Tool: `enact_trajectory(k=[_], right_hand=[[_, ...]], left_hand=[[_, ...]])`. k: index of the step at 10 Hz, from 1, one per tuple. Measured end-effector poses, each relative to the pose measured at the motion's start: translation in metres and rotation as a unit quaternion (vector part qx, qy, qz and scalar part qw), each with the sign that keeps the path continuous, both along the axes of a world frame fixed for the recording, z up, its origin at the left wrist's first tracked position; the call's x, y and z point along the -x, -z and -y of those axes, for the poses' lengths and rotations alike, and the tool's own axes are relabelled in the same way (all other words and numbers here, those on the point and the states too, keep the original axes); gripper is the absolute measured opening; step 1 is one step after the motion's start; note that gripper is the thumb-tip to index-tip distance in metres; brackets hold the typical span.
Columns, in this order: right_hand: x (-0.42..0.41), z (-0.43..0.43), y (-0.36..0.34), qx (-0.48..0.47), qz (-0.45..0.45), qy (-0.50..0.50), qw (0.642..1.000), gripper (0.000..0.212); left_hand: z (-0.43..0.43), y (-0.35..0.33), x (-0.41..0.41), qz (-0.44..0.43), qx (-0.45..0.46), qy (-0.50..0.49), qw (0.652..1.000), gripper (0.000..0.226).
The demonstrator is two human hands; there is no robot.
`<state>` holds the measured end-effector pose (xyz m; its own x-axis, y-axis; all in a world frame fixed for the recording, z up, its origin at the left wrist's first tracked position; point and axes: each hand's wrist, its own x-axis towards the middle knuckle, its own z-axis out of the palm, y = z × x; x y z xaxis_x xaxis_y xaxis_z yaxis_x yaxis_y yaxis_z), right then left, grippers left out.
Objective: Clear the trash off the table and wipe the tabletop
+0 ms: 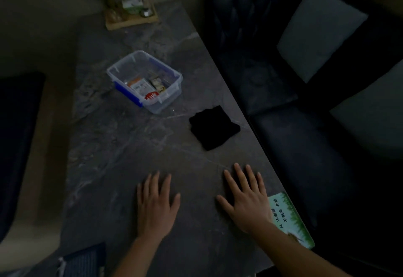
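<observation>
Both hands lay spread flat on the dark marbled desk [122, 146], the right hand [247, 202] nearer the folded black cloth [214, 127] lying just ahead of it by the desk's right edge, the left hand [156, 206] farther off.

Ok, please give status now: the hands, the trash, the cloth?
Left hand, right hand flat on tabletop, empty. Wrappers in clear bin. Black cloth untouched, nothing blocking.
</observation>
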<state>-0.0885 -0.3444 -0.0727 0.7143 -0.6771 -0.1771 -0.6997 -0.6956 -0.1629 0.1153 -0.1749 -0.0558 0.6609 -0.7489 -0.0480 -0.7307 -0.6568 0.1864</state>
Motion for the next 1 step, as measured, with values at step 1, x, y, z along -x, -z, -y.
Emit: enact_trajectory(k=[1], right_hand=[[0.0023,0.0025,-0.0074,-0.051,-0.035,-0.008,0.998,0.077]], left_hand=[[-0.0376,-0.005,0.0277,-0.041,-0.007,-0.002,0.999,0.063]])
